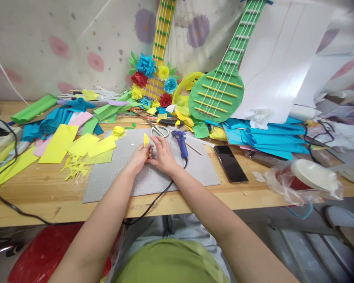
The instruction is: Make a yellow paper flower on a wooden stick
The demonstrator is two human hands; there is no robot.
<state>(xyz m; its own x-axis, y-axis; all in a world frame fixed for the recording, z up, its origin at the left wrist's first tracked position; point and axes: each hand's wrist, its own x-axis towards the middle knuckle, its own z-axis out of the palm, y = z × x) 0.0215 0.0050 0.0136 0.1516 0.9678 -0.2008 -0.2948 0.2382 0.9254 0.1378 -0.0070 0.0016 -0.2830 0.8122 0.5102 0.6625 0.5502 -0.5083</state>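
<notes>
Above the grey cutting mat [106, 182], my left hand [140, 157] is closed on a small folded or curled piece of yellow paper [146, 139], its pointed tip sticking up past the fingers. Close against it is my right hand [163, 155], its thumb and fingers apart and the thumb near the left fingertips. I see nothing held in the right hand. A blue glue gun [181, 144] lies just right of it. Scissors with pale handles [159, 132] lie behind both hands. A yellow paper flower [118, 132] sits at the mat's back left.
Yellow paper sheets [60, 143] and scraps [75, 167] lie to the left. A phone [230, 164] rests at the right, near blue paper [268, 137]. Behind stand a green paper instrument [216, 94] and a yellow one [162, 43] with flowers. A black cord [153, 202] crosses the front edge.
</notes>
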